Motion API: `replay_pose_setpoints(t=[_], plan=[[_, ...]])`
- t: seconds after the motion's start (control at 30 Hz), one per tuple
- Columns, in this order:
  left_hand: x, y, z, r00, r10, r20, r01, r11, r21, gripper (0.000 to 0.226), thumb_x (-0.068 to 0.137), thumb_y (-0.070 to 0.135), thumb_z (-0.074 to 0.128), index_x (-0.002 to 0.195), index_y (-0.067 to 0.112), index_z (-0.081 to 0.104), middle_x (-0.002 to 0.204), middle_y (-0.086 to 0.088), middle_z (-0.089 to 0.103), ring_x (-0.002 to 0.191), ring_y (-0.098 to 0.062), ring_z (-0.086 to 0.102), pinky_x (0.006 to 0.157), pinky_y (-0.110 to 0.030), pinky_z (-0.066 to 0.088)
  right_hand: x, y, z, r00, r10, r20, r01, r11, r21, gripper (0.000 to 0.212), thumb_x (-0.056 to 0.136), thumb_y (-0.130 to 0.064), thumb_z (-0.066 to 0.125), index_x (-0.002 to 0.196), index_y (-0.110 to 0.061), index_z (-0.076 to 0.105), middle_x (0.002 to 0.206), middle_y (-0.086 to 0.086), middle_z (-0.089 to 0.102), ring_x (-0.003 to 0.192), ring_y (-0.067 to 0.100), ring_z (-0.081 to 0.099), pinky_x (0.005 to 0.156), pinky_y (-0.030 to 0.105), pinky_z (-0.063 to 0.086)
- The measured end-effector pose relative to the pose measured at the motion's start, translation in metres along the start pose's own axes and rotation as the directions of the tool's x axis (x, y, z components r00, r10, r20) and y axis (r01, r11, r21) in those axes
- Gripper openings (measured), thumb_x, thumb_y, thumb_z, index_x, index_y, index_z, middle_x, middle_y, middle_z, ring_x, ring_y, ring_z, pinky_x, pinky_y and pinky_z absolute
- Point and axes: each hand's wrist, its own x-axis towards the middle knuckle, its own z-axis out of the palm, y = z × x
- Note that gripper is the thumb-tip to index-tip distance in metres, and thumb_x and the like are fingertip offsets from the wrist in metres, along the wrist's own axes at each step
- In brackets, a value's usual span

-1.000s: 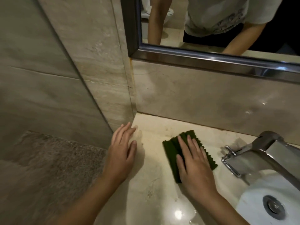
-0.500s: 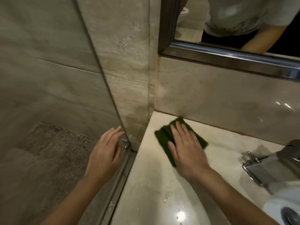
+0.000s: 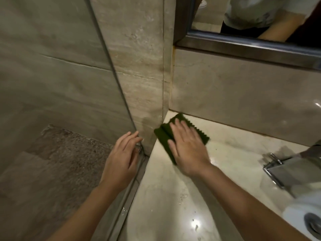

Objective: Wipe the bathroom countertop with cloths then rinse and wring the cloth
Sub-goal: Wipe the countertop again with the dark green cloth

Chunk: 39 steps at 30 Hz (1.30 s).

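Cloth (image 3: pixel 163 136) lies far left on the bench (image 3: pixel 173 197) under the flat, pressing right hand (image 3: pixel 187 150), while the left hand (image 3: pixel 121 160) hovers relaxed and empty beside the wall (image 3: pixel 144 84).

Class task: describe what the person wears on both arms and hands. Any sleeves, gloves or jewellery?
Both the left hand and right hand are bare: no gloves, rings, watch or bracelets show. The forearms are uncovered down to the frame edge. The mirror reflects a short, light-coloured shirt sleeve.

Beige marble countertop (image 3: pixel 231 153), droplets (image 3: pixel 181 197) at 6 o'clock; green cloth (image 3: pixel 164 136) flat at 11; chrome faucet (image 3: pixel 284 166) at 3, basin (image 3: pixel 295 210) at 4.
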Motion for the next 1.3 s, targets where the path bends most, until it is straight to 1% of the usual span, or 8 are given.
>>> replay_pose_setpoints(t=[0.1,0.3,0.4,0.53,0.8,1.0,1.17,1.3], plan=[[-0.005,-0.002,-0.006,1.000,-0.024,-0.008,0.024,1.000,-0.020,0.046,0.094,0.036,0.030,0.126,0.014,0.055,0.138,0.002,0.049,0.133,-0.009,0.032,0.104,-0.036,0.032,-0.062,0.001,-0.006,0.982,-0.175,0.073,0.173,0.984,0.034,0.057,0.095,-0.051,0.006,0.148,-0.031,0.003,0.153,-0.013,-0.006,0.140,0.005,-0.014,0.116,0.034,-0.008],[-0.007,0.002,-0.013,1.000,0.018,-0.002,-0.018,1.000,0.004,0.044,0.093,0.032,0.032,0.124,0.013,0.056,0.136,0.002,0.050,0.130,-0.008,0.035,0.105,-0.028,0.031,-0.011,0.032,-0.013,0.998,0.057,-0.034,-0.057,0.998,-0.020,0.056,0.099,-0.047,0.014,0.149,-0.024,0.006,0.157,-0.004,0.000,0.143,0.012,-0.005,0.115,0.031,-0.007],[-0.008,0.010,-0.010,0.999,0.047,-0.003,-0.047,0.999,0.000,0.044,0.093,0.031,0.033,0.123,0.011,0.057,0.134,0.000,0.051,0.127,-0.006,0.035,0.106,-0.017,0.023,-0.003,-0.001,0.001,0.999,-0.037,-0.012,0.037,0.999,0.003,0.056,0.099,-0.046,0.018,0.149,-0.021,0.010,0.157,0.000,0.006,0.144,0.016,-0.002,0.114,0.033,-0.008],[-0.006,0.025,-0.003,1.000,0.008,0.016,-0.007,0.997,-0.072,0.049,0.093,0.039,0.028,0.127,0.017,0.054,0.137,0.007,0.045,0.129,-0.003,0.030,0.103,-0.031,0.029,-0.081,0.008,-0.001,0.987,-0.157,0.018,0.156,0.987,0.044,0.054,0.097,-0.050,0.023,0.146,-0.029,0.019,0.155,-0.007,0.016,0.143,0.013,0.008,0.113,0.041,-0.002],[0.016,0.064,0.043,0.981,0.156,0.111,-0.139,0.979,-0.147,0.041,0.099,0.024,0.032,0.135,0.013,0.048,0.143,0.004,0.040,0.137,-0.007,0.029,0.113,-0.029,0.026,-0.066,0.068,-0.013,0.950,0.289,-0.120,-0.293,0.956,-0.023,0.068,0.089,-0.053,-0.007,0.149,-0.023,0.002,0.157,-0.001,-0.001,0.143,0.015,-0.007,0.114,0.032,-0.010],[0.017,0.056,0.049,0.962,0.179,0.204,-0.172,0.984,-0.056,0.047,0.095,0.022,0.031,0.138,0.009,0.045,0.145,-0.004,0.042,0.138,-0.012,0.029,0.115,-0.031,0.023,-0.141,0.056,-0.010,0.999,0.048,-0.004,-0.048,0.994,-0.097,0.054,0.099,-0.049,0.017,0.146,-0.024,0.026,0.152,-0.002,0.024,0.141,0.018,0.020,0.113,0.044,0.022],[0.018,0.060,0.049,0.962,0.207,0.180,-0.203,0.978,-0.042,0.044,0.094,0.018,0.033,0.132,0.005,0.050,0.139,-0.009,0.048,0.134,-0.016,0.034,0.113,-0.024,0.020,-0.095,0.089,-0.015,0.959,0.268,-0.097,-0.273,0.961,-0.049,0.064,0.092,-0.053,0.000,0.149,-0.024,0.006,0.157,-0.002,0.002,0.143,0.015,-0.006,0.116,0.034,-0.005],[0.015,0.063,0.048,0.969,0.192,0.157,-0.189,0.981,-0.032,0.043,0.094,0.016,0.036,0.134,0.009,0.049,0.141,-0.005,0.046,0.134,-0.006,0.029,0.113,-0.020,0.017,-0.127,0.049,-0.002,0.995,0.077,-0.060,-0.082,0.993,-0.090,0.056,0.098,-0.048,0.017,0.147,-0.021,0.023,0.154,0.002,0.019,0.143,0.022,0.014,0.117,0.040,0.008]])
